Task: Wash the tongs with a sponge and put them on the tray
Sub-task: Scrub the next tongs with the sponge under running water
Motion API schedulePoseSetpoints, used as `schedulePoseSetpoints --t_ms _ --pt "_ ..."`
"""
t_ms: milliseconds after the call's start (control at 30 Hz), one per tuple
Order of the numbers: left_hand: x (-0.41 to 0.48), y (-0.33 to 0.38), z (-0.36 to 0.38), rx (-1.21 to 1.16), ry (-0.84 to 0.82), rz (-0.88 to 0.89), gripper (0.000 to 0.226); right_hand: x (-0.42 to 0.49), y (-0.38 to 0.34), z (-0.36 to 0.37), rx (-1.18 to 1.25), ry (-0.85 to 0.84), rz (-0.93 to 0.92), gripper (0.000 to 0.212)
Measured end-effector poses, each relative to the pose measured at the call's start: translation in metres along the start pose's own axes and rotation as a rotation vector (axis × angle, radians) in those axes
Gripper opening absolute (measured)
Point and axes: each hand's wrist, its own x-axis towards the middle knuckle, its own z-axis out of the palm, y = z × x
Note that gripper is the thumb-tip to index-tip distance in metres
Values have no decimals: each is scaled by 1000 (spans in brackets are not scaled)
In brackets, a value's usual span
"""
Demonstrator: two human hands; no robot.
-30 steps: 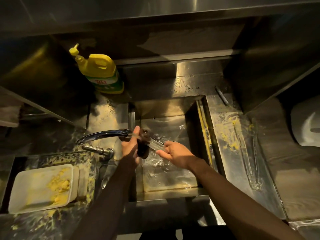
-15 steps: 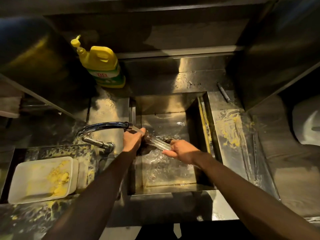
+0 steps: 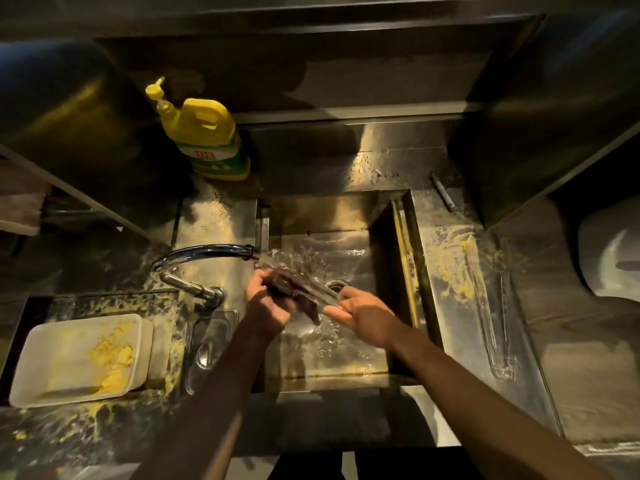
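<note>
In the head view, both bare hands meet over the square stainless-steel sink basin (image 3: 332, 362), just below the spout of the curved chrome tap (image 3: 204, 252), which reaches in from the left. The left hand (image 3: 266, 306) is curled closed around a dark, wet sponge (image 3: 282, 287), pressing it against the long, pale, glossy tongs (image 3: 311, 289). The right hand (image 3: 363, 315) is closed on the near end of those tongs, fingers wrapped over the top, so the tongs run slantwise from that grip up and to the left into the sponge, held in the air above the basin and not resting on anything. Water glistens on the basin floor around the round drain (image 3: 337, 284), which sits just behind the right hand.

On the wet steel worktop (image 3: 214, 216) behind the tap stands a yellow plastic detergent jug with a green label and a pump top (image 3: 204, 136). To the left, a shallow white rectangular dish smeared with yellow food residue (image 3: 76, 358) sits in a second recess, and yellow splashes dot the dark surface around it. A spoon-like metal utensil (image 3: 204, 353) lies in a narrow tray between that dish and the basin. Right of the basin, a flat steel tray (image 3: 450, 306) flecked with yellow residue carries a second pair of clear tongs (image 3: 498, 327) lying lengthwise. A thin dark pen-like stick (image 3: 443, 195) lies at the far right corner of the worktop.
</note>
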Motion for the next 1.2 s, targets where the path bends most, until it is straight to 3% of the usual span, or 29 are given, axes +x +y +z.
schedulePoseSetpoints --t_ms 133,333,400,500,567,633,733,800,900,933,1033,1133,1200 --pt "5 1 -1 -108 -99 -119 46 0 -6 20 86 33 -76 43" --pt "8 -11 -2 227 -122 -23 50 -3 -17 21 140 -58 -26 50" --pt "6 -8 3 315 -25 44 51 -5 -17 15 155 -83 -28 50" --pt "11 -5 14 385 154 103 75 -3 -20 -2 156 -25 -54 53" --pt "7 -6 22 250 135 54 62 2 -28 -9 111 2 -85 47" --pt "10 -9 23 219 105 10 83 2 -32 -7 84 -36 -87 45" --pt "16 1 13 308 133 93 105 -7 -22 -12 116 -91 -49 45" --pt "18 7 6 267 20 30 99 -9 -13 -26 112 -86 -36 51" --pt "14 3 7 346 -44 82 45 0 -19 -27 95 -77 -44 57" --pt "10 1 10 398 -60 95 43 2 -21 -21 70 -77 -54 57" --pt "8 5 13 648 -26 102 61 4 -17 -11 -37 -84 -78 54" --pt "16 11 4 747 58 212 102 5 -2 -31 -109 -53 -77 55" --pt "10 6 6 577 32 227 85 4 5 -38 -137 -33 -89 59"
